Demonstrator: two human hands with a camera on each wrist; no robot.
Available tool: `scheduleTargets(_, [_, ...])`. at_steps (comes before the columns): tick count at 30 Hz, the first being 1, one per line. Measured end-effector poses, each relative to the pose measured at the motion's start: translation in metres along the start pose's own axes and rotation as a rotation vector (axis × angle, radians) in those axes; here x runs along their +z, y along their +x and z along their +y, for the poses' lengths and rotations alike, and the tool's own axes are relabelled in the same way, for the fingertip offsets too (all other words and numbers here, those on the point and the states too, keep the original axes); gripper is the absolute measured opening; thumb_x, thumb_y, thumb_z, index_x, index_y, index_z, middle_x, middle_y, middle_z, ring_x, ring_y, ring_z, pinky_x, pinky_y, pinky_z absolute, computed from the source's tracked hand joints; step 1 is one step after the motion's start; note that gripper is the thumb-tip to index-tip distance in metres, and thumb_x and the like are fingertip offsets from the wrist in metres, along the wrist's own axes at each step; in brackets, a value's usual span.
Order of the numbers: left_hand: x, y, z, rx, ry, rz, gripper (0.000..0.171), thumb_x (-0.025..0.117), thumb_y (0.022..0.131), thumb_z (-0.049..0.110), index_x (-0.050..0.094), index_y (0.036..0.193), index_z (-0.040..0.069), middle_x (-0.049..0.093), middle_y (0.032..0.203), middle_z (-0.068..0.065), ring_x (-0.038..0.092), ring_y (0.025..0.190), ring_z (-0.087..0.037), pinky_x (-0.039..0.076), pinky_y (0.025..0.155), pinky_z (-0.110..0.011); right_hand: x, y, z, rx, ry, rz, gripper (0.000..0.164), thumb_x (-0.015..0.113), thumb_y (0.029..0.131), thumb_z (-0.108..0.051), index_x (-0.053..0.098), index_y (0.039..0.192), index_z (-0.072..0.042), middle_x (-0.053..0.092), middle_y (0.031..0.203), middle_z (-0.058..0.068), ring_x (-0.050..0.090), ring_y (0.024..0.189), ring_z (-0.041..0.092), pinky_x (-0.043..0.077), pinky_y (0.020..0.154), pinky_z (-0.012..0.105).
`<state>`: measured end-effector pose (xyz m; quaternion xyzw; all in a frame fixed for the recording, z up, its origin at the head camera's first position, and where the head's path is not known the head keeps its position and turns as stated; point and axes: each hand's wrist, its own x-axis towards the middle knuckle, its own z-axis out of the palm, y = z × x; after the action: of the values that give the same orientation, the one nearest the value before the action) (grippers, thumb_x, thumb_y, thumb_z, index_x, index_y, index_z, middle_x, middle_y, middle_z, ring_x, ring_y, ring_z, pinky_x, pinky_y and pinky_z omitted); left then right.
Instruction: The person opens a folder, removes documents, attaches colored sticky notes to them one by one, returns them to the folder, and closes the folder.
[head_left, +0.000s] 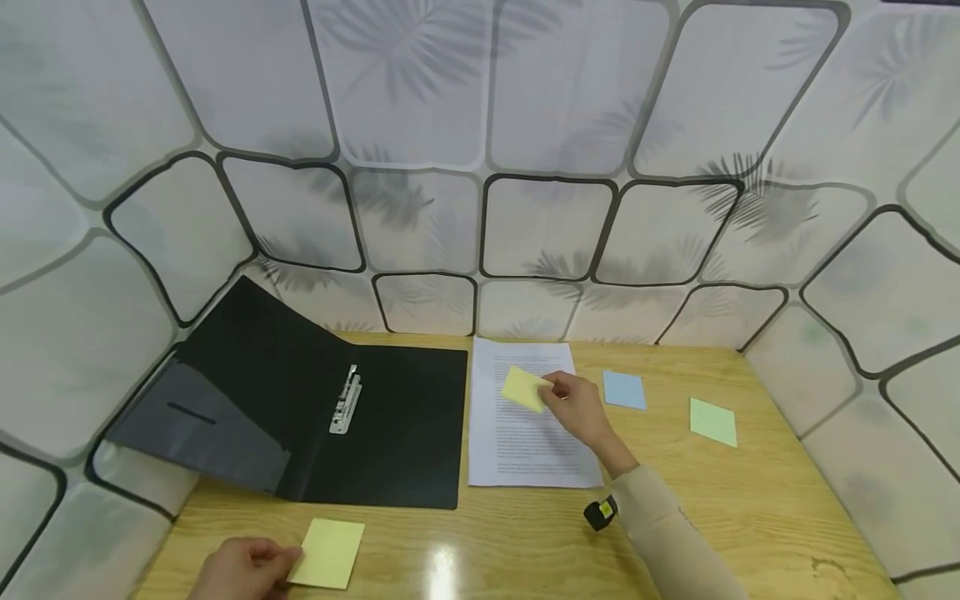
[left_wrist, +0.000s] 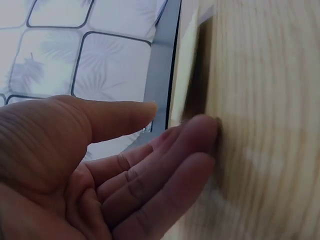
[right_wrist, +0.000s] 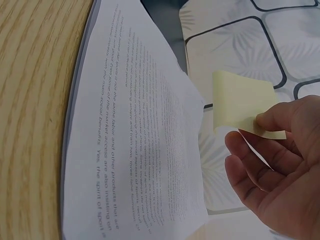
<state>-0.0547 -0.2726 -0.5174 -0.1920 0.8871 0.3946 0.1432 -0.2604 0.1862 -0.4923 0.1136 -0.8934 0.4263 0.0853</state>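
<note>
My right hand [head_left: 577, 408] pinches a single yellow sticky note [head_left: 525, 389] by its edge, thumb on one face and fingers behind. The note is raised over a stack of printed paper [head_left: 536, 450]; in the right wrist view, the held note [right_wrist: 242, 100] curves slightly, beside the printed sheets [right_wrist: 120, 125]. At the front left, a yellow sticky note pad [head_left: 327, 554] lies on the table. My left hand [head_left: 247, 569] is at its left edge, fingertips right by the pad. The left wrist view shows the thumb apart from the loosely bent fingers [left_wrist: 150, 185].
An open black folder [head_left: 393, 425] with a metal clip [head_left: 345, 404] lies left of the paper, its cover leaning on the patterned wall [head_left: 420, 217]. Right of the paper are a blue sticky note [head_left: 624, 390] and a green sticky note [head_left: 713, 422] on the wooden table [head_left: 750, 508].
</note>
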Motion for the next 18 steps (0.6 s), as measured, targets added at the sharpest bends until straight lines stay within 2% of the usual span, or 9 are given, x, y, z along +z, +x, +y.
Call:
scheduleTargets(3, [-0.008, 0.000, 0.002, 0.025, 0.069, 0.002, 0.035, 0.077, 0.096, 0.036, 0.079, 0.090, 0.002, 0.074, 0.069, 0.001, 0.071, 0.062, -0.016, 0.057, 0.061, -0.034, 0.000, 0.000, 0.000, 0.006, 0.000, 0.001, 0.020, 0.073, 0.096, -0.006, 0.077, 0.114, 0.003, 0.074, 0.080, 0.012, 0.070, 0.077, 0.019, 0.050, 0.064, 0.021])
scheduleTargets(5, [-0.014, 0.000, 0.006, 0.050, 0.082, 0.010, 0.036, 0.075, 0.098, 0.037, 0.079, 0.095, 0.001, 0.074, 0.071, 0.001, 0.069, 0.063, -0.016, 0.056, 0.061, -0.033, 0.000, 0.000, 0.000, 0.012, 0.002, 0.001, 0.020, 0.073, 0.096, -0.005, 0.077, 0.113, 0.003, 0.074, 0.080, 0.012, 0.070, 0.077, 0.020, 0.050, 0.064, 0.021])
scheduleTargets(8, [-0.018, 0.001, 0.017, 0.087, 0.036, 0.026, 0.035, 0.072, 0.101, 0.032, 0.077, 0.103, -0.002, 0.076, 0.076, -0.001, 0.070, 0.067, -0.015, 0.058, 0.062, -0.031, 0.001, 0.000, -0.001, 0.013, 0.001, -0.001, 0.020, 0.073, 0.096, -0.005, 0.076, 0.114, 0.004, 0.074, 0.081, 0.013, 0.071, 0.078, 0.022, 0.050, 0.064, 0.021])
scheduleTargets(10, [-0.017, 0.001, 0.029, 0.122, -0.027, 0.030, 0.031, 0.071, 0.102, 0.027, 0.076, 0.107, -0.003, 0.076, 0.080, -0.003, 0.072, 0.069, -0.015, 0.060, 0.062, -0.029, 0.001, 0.000, -0.003, 0.014, 0.000, -0.003, 0.021, 0.073, 0.096, -0.005, 0.076, 0.114, 0.004, 0.074, 0.081, 0.014, 0.071, 0.079, 0.023, 0.049, 0.063, 0.021])
scheduleTargets(14, [-0.010, 0.005, 0.053, 0.260, -0.136, 0.009, 0.028, 0.071, 0.102, 0.022, 0.076, 0.115, -0.002, 0.078, 0.089, -0.007, 0.075, 0.077, -0.014, 0.061, 0.068, -0.026, 0.002, 0.001, -0.006, 0.014, 0.008, -0.008, 0.022, 0.073, 0.096, -0.005, 0.076, 0.115, 0.005, 0.075, 0.083, 0.014, 0.072, 0.081, 0.025, 0.050, 0.063, 0.021])
scheduleTargets(18, [0.004, 0.018, 0.075, 0.415, -0.209, -0.020, 0.031, 0.071, 0.103, 0.024, 0.075, 0.121, 0.000, 0.081, 0.100, -0.009, 0.078, 0.089, -0.015, 0.062, 0.077, -0.024, 0.006, 0.000, -0.006, 0.008, 0.021, -0.003, 0.020, 0.073, 0.096, -0.005, 0.076, 0.114, 0.004, 0.076, 0.084, 0.015, 0.074, 0.082, 0.027, 0.052, 0.065, 0.022])
